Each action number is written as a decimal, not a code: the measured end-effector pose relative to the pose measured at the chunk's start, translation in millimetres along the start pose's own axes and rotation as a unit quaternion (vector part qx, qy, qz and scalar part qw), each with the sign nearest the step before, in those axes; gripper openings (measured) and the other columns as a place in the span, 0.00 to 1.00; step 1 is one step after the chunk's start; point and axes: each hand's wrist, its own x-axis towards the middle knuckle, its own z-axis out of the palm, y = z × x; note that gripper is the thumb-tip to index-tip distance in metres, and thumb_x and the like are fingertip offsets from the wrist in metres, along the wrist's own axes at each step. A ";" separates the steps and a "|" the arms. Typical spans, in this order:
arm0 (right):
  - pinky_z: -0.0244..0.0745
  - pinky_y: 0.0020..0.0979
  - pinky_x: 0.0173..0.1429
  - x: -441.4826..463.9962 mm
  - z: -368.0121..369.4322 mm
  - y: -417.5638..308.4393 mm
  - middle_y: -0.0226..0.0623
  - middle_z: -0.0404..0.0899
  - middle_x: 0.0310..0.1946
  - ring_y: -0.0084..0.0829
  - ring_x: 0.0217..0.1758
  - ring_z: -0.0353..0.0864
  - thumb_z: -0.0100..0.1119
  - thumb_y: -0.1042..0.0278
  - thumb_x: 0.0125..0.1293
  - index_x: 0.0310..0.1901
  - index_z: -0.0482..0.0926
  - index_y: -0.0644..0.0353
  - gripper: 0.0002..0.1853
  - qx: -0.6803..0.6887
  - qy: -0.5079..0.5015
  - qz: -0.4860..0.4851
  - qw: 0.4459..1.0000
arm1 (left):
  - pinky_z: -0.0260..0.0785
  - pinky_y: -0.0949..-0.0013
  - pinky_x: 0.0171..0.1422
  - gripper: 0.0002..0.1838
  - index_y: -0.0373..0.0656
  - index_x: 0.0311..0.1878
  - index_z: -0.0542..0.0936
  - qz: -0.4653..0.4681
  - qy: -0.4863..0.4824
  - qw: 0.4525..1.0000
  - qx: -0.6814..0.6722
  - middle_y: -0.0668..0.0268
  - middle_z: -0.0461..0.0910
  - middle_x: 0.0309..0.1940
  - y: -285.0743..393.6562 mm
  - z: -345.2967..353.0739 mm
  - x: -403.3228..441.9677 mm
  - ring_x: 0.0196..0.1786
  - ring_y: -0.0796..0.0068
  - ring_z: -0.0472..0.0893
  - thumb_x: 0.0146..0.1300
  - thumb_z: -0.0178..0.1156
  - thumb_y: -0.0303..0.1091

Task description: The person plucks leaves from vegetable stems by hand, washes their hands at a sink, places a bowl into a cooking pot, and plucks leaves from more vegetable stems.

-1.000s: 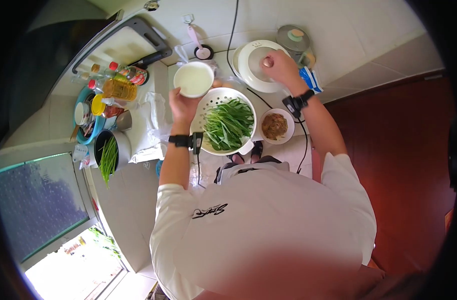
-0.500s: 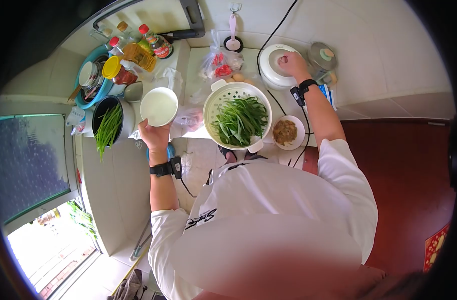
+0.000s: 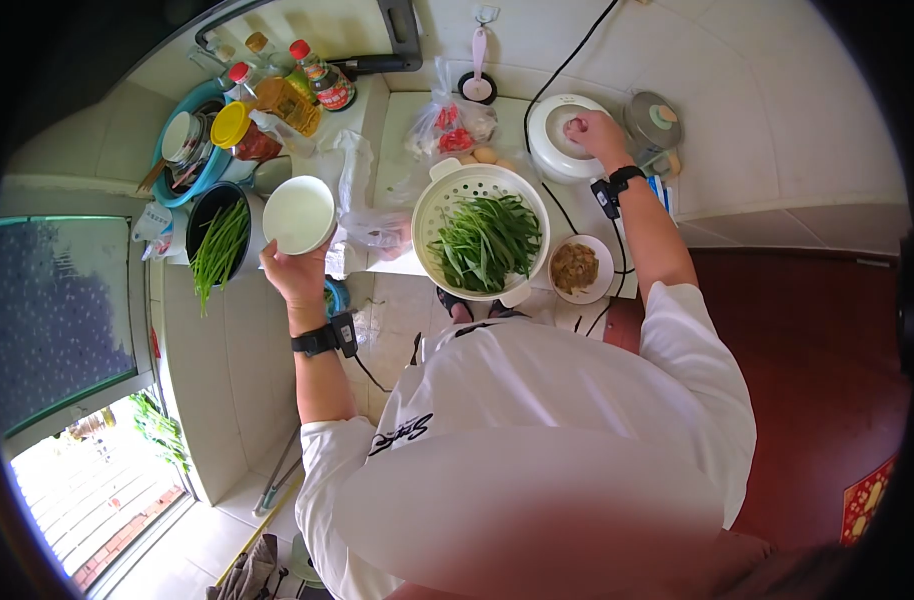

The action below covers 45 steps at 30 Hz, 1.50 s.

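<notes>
While fingers of the left hand clasp a white bowl, those of the right hand pinch a lid.

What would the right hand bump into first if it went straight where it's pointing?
Most likely the lid of the white pot: the right hand seems to be right at its middle, though what the fingertips touch is hidden.

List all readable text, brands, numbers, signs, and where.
None legible.
Shirt print: black stylised script, can't make out.
Red-labelled bottle: too small.
White appliance: tiny mark, too small.
White packet, far left: blurred.
Left wrist device: sticker too small.
</notes>
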 end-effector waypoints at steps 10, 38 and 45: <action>0.74 0.40 0.37 -13.6 -7.3 -3.7 0.38 0.80 0.27 0.41 0.32 0.80 0.66 0.45 0.52 0.39 0.82 0.52 0.21 -0.036 0.048 -0.012 0.998 | 0.67 0.38 0.63 0.32 0.45 0.68 0.64 -0.007 0.125 0.979 0.162 0.53 0.67 0.65 18.6 -15.7 25.7 0.67 0.49 0.68 0.64 0.40 0.51; 0.70 0.21 0.39 -168.3 -18.0 -121.2 0.29 0.81 0.32 0.17 0.32 0.74 0.64 0.67 0.64 0.47 0.82 0.64 0.13 0.259 0.138 0.015 0.956 | 0.55 0.54 0.68 0.32 0.41 0.67 0.64 -0.023 0.283 0.933 0.220 0.60 0.62 0.66 10.1 -61.4 54.7 0.69 0.64 0.59 0.64 0.58 0.45; 0.53 0.20 0.25 -196.0 36.5 -175.3 0.20 0.60 0.17 0.13 0.21 0.57 0.62 0.74 0.64 0.22 0.68 0.63 0.15 0.373 -0.020 -0.102 0.922 | 0.71 0.76 0.36 0.13 0.43 0.31 0.80 0.124 0.253 0.925 0.257 0.68 0.83 0.30 2.3 -67.5 -90.2 0.32 0.79 0.81 0.66 0.62 0.43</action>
